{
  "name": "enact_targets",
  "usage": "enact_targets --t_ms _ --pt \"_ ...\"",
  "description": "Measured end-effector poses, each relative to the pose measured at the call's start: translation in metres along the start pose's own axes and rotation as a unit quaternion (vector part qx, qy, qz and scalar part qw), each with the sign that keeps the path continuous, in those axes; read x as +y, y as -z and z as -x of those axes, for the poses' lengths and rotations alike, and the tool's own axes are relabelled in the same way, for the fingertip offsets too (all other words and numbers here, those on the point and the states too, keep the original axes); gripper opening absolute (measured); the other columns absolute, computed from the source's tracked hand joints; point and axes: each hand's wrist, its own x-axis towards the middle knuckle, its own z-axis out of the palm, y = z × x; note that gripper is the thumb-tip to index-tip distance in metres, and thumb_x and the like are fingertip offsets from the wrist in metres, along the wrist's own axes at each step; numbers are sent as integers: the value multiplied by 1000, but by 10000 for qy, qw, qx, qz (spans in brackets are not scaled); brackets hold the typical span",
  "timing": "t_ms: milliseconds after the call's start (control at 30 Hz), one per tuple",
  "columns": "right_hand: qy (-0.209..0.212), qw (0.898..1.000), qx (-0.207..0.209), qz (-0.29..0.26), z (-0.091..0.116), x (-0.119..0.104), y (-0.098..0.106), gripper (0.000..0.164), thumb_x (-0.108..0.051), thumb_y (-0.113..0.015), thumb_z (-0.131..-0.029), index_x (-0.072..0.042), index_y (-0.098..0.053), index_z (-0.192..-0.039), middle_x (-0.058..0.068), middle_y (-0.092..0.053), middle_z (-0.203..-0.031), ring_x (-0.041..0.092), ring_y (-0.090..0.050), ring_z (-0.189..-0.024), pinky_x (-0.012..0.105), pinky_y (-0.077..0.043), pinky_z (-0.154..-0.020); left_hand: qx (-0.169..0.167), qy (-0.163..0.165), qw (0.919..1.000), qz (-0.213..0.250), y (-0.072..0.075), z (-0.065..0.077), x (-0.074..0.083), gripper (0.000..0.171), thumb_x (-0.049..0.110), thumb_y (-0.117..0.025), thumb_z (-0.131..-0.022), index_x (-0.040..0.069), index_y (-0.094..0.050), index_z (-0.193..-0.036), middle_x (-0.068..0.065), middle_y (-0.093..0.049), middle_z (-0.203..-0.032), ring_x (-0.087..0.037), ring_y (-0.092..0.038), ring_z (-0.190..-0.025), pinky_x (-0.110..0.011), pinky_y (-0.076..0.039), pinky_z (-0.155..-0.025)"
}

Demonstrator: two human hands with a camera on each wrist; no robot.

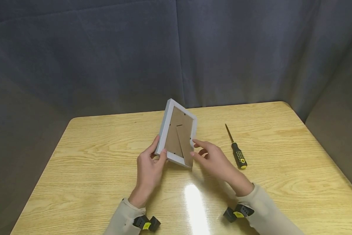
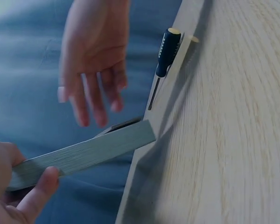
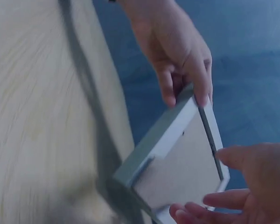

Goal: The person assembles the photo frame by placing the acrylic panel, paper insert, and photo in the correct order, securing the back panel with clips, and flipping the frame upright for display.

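A picture frame [image 1: 163, 133] with a white-grey border is held tilted above the table, its brown backing board [image 1: 183, 133] and stand flap facing me. My left hand [image 1: 149, 168] grips its lower left corner, thumb on the back side; the right wrist view also shows this left hand [image 3: 179, 56] holding the frame. Beside the right edge is my right hand [image 1: 217, 161], its fingers spread and loosely bent. In the left wrist view the right hand [image 2: 97, 58] looks apart from the frame, with nothing in it. Small dark tabs dot the backing's rim.
To the right of the hands a black and yellow screwdriver [image 1: 238, 155] lies on the wooden table [image 1: 99, 176], its tip pointing away. A dark grey curtain [image 1: 129, 58] hangs behind the table's far edge.
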Motion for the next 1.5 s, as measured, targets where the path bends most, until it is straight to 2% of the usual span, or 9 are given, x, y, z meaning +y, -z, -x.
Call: enact_targets --t_ms 100,200,367,567,800,900,1000,1233,1500 --pt "216 9988 -64 -434 3 -8 0 68 -41 -55 -92 -3 -36 -145 18 -51 -136 21 -62 -101 37 -51 -80 -11 -572 9983 -86 -1 2 4 51 16 -58 -91 3 -47 -138 -21 -54 -130 -22 -64 -97 -27 -53 -62" --pt "250 9970 -63 -727 5 -13 1 74 -43 -51 -93 -4 -24 -150 19 -39 -146 27 -57 -114 41 -48 -88 -117 -1209 9921 -317 -4 5 8 49 14 -58 -91 2 -47 -137 -20 -56 -128 -23 -63 -101 -24 -52 -64" --pt "73 9859 -144 -1668 6 -22 5 65 -39 -31 -102 -3 -10 -152 25 -29 -149 36 -45 -125 44 -43 -94 -351 -1802 9789 -899 -11 12 16 46 12 -57 -91 5 -50 -137 -15 -56 -130 -22 -60 -107 -18 -50 -68" --pt "32 9609 -522 -2720 7 -28 10 63 -44 -12 -102 -11 2 -153 23 -14 -155 38 -34 -133 45 -37 -100 -410 -1979 9658 -1622 -15 18 23 48 14 -59 -90 14 -51 -138 -8 -59 -128 -15 -62 -102 -18 -50 -70" --pt "414 9390 -637 -3355 7 -31 11 63 -44 -15 -102 -14 4 -153 21 -12 -156 36 -31 -135 46 -34 -102 -207 -2163 9532 -2102 -15 20 27 51 17 -65 -86 11 -54 -135 -9 -68 -111 -12 -65 -82 -22 -51 -60" --pt "558 9295 -687 -3581 7 -32 11 59 -39 -14 -103 -13 3 -154 21 -11 -156 36 -30 -136 45 -33 -103 -252 -2270 9481 -2213 -15 20 28 50 18 -68 -84 13 -57 -133 -8 -69 -110 -15 -65 -90 -26 -53 -64" --pt "570 9193 -698 -3831 8 -34 10 57 -35 -16 -104 -11 0 -154 23 -13 -156 36 -31 -135 41 -35 -102 -303 -2351 9449 -2258 -17 22 29 50 18 -69 -83 15 -59 -131 -3 -66 -118 -18 -61 -102 -31 -53 -75" --pt "162 9190 -396 -3919 12 -39 9 61 -27 -39 -101 -3 -14 -151 27 -34 -145 32 -46 -126 34 -41 -97 -536 -2547 9343 -2434 -19 27 32 51 18 -70 -82 18 -59 -131 4 -58 -131 -16 -51 -109 -30 -49 -83" --pt "-174 9163 76 -4001 12 -39 8 58 -22 -45 -99 -4 -22 -149 27 -46 -137 25 -56 -115 35 -44 -93 -793 -3009 9091 -2768 -22 30 34 54 18 -74 -77 18 -61 -130 1 -57 -130 -19 -49 -110 -29 -46 -88"
